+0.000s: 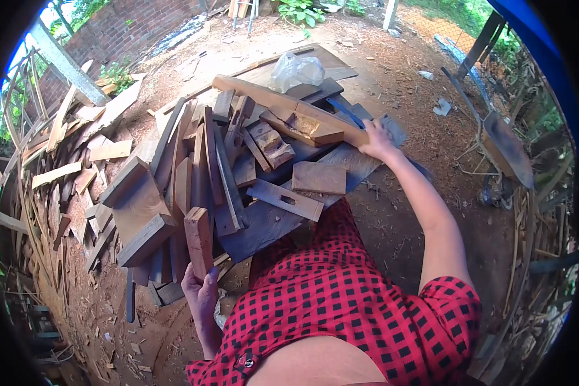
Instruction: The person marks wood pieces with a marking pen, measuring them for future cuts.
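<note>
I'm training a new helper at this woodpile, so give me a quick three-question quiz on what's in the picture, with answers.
1. What is the left hand holding?
2. True or false: the plastic bag lies farther from the person than the board with a slot.
3. Where is the right hand? A: on the plastic bag. B: at one end of the long beam. C: on the board with a slot.

Key: 1, a wooden block; 2, true; 3, B.

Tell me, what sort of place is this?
Probably an open-air woodworking yard: cut wood pieces lie heaped up, wood scraps are strewn over bare earth, and a brick wall stands beyond.
</note>
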The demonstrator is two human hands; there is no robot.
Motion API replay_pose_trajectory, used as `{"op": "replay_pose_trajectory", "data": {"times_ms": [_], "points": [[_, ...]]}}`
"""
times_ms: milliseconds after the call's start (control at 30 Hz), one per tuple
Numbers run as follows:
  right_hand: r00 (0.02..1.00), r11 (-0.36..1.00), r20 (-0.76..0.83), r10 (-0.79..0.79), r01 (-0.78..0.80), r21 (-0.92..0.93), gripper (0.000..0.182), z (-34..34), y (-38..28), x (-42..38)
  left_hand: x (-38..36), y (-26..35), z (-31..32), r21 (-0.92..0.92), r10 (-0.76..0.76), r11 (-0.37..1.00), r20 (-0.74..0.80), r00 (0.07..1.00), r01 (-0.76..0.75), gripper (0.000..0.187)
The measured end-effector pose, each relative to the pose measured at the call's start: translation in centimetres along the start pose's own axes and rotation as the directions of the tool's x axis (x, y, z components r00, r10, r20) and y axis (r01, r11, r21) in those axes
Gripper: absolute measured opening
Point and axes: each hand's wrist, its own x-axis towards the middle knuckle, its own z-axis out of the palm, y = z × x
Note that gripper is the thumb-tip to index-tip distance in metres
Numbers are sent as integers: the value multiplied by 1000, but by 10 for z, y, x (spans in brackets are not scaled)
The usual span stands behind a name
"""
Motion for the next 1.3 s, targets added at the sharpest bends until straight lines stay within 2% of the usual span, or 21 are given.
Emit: {"op": "replay_pose_trajectory", "data": {"times_ms": [67, 200, 267, 300, 367, 400, 500, 533, 600, 633, 767, 833, 1000, 1067, 1133, 1200, 1233, 1300], "points": [[990, 1000, 139, 12, -9, -17, 86, 9, 27, -10, 2, -5, 5, -37, 43, 998, 24, 999, -42, 35], [991, 996, 136, 10, -21, 85, 83, 21, 37, -16, 2, -3, 17, 48, 90, 995, 41, 995, -92, 37], [998, 991, -4, -59, 59, 119, 73, 26, 40, -19, 0, 0, 23, 84, 61, 994, 58, 996, -66, 39], [998, 991, -8, -57, 57, 123, 73, 26, 38, -21, 0, -1, 24, 111, 63, 991, 64, 996, -70, 40], [981, 984, -106, -161, 168, 64, 57, 29, 31, -26, -3, 2, 27, 136, 37, 990, 65, 997, -46, 41], [982, 984, -110, -156, 164, 64, 57, 29, 25, -31, -4, 2, 29, 156, 7, 988, 64, 998, -17, 41], [984, 981, -89, -153, 162, 104, 41, 30, 1, -48, 3, -9, 31, 161, 7, 987, 101, 995, -23, 43], [985, 982, -87, -147, 156, 103, 41, 32, -4, -51, 3, -11, 32, 163, 23, 986, 116, 993, -42, 43], [991, 968, -122, -48, 76, 238, 43, 37, -14, -54, 5, -10, 40, 172, 23, 984, 132, 991, -46, 43], [997, 968, -74, -11, 29, 249, 44, 37, -18, -55, 7, -8, 45, 179, 26, 982, 144, 989, -52, 43], [995, 968, -100, -12, 37, 247, 46, 31, -22, -58, 6, 5, 61, 174, -4, 984, 174, 985, -27, 43], [995, 973, -102, 8, 16, 231, 47, 21, -21, -54, 4, 14, 66, 278, -8, 959, 203, 979, -50, 45], [987, 978, -154, 37, -5, 206, 43, 9, -17, -43, -1, 20, 69, 266, 0, 962, 219, 976, -60, 45], [985, 972, -168, 34, 7, 235, 33, 3, -14, -41, 1, 18, 69, 260, 4, 964, 221, 975, -63, 45], [983, 962, -178, 43, 8, 274, 35, -3, -15, -38, 1, 17, 71, 250, -19, 967, 230, 973, -40, 45], [950, 925, -303, 71, 51, 376, 42, -15, -19, -35, 3, 15, 73, 261, -2, 963, 253, 967, -67, 45], [950, 925, -304, 67, 55, 376, 42, -21, -22, -31, 4, 14, 73, 278, 9, 956, 277, 961, -89, 45], [947, 890, -278, 161, -18, 455, 46, -35, -26, -19, 6, 12, 73, 289, -1, 953, 283, 959, -85, 45]]}}
